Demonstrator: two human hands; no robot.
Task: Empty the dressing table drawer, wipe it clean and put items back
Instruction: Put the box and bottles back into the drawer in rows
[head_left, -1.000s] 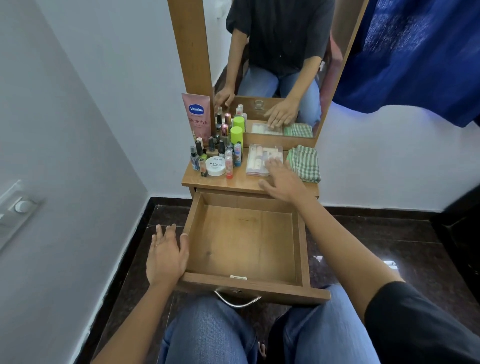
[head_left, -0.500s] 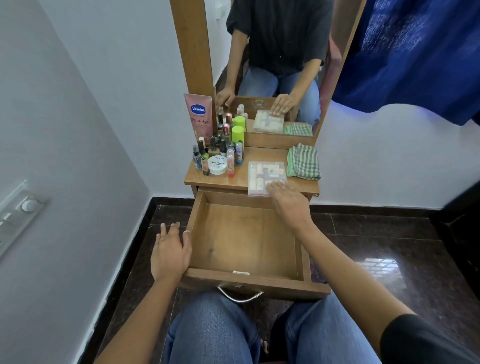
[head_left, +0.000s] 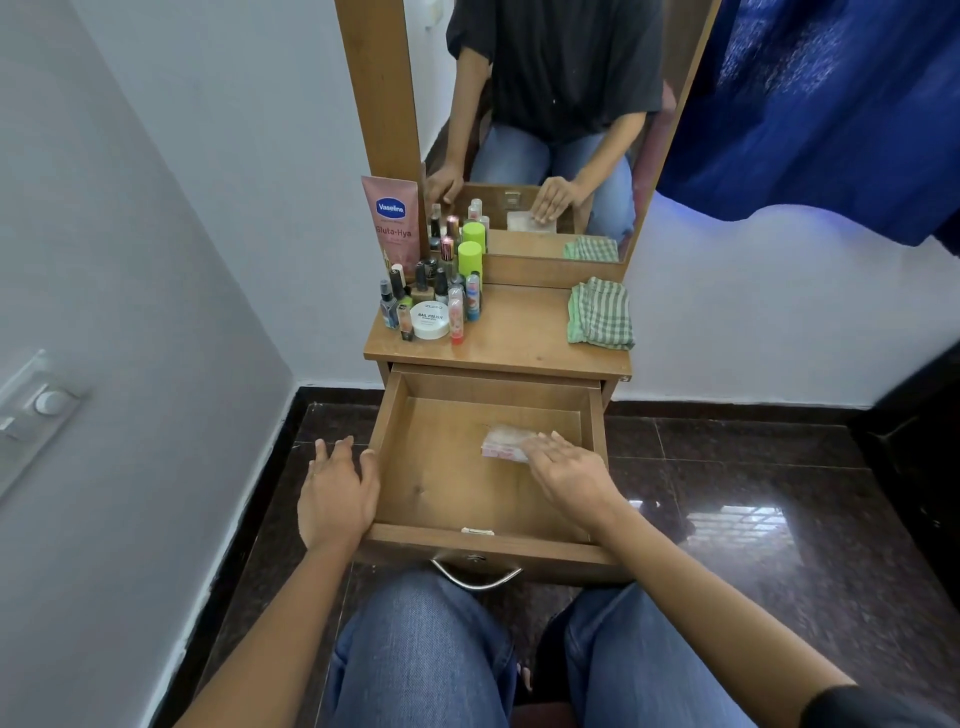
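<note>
The wooden drawer (head_left: 395, 415) is pulled out below the dressing table top (head_left: 519, 332). A clear plastic box (head_left: 501, 441) of small items lies inside the drawer at the back right. My right hand (head_left: 566, 470) lies over the box's near edge, fingers extended; whether they grip it I cannot tell. My left hand (head_left: 337, 493) rests flat against the drawer's left side wall, thumb on the rim. A folded green checked cloth (head_left: 600, 314) lies on the top at the right.
Several small bottles (head_left: 436, 296), a white nail polish jar (head_left: 430, 319), a green-capped can (head_left: 469, 260) and a pink Vaseline tube (head_left: 392, 223) crowd the top's left side. A mirror (head_left: 550, 104) stands behind. A wall runs along the left; dark tiled floor (head_left: 753, 493) surrounds the table.
My right hand drew the clear box off the table top and brought it down into the drawer. The left hand stayed on the drawer's left side.
</note>
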